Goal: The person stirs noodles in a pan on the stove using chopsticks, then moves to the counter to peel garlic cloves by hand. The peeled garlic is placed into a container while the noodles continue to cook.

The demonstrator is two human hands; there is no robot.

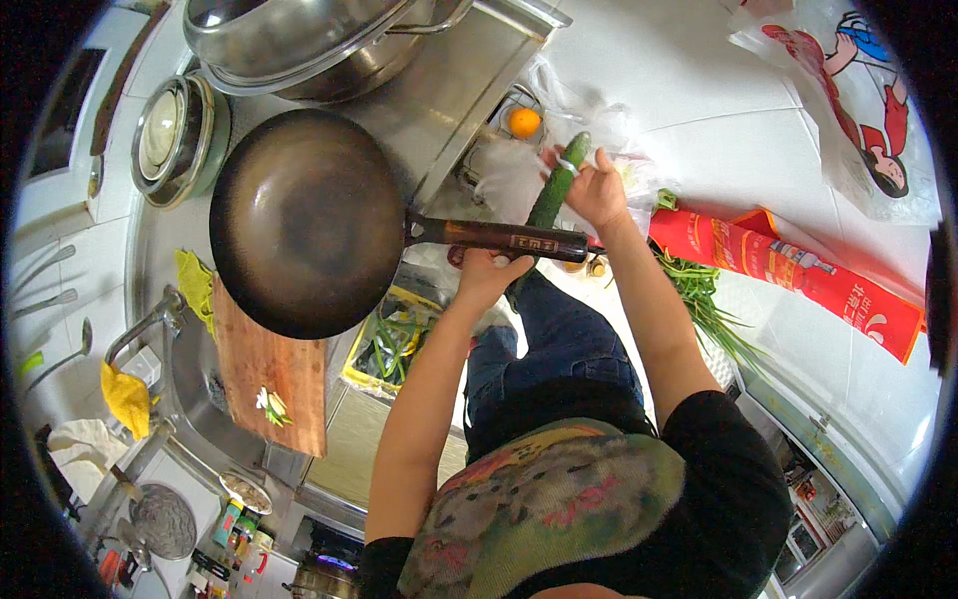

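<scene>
In the head view, the right hand (pixel 597 194) is open, thumb apart, behind the cucumber (pixel 555 190), apparently steadying it. The left hand (pixel 487 280) is partly covered by the handle (pixel 499 237) of the frying pan (pixel 304 225); its grip cannot be determined.

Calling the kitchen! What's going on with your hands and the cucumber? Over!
Right hand open, behind cucumber. Left hand at wok handle, grip unclear. In the way: wok handle, hiding cucumber's lower part from view.
</scene>
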